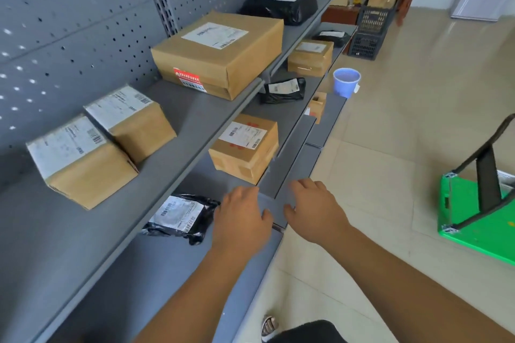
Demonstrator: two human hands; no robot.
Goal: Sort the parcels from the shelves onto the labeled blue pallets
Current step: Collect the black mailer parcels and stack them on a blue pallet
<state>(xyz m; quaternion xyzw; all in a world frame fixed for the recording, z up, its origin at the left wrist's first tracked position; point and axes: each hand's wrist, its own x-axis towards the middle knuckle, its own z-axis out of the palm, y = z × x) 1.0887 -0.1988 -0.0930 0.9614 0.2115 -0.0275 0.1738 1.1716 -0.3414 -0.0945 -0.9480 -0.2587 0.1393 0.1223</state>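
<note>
Black mailer parcel [179,216] lies on the lower shelf [156,273] just beside your left hand [239,217], right hand [312,209] near, both empty and relaxed; reach step, probably next close fingers on it.

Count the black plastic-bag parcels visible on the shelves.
4. The upper-shelf bag lies beyond the large cardboard box. On the lower shelf: the near bag beside the left hand, the middle bag, the far bag. The upper shelf may hide more.
</note>
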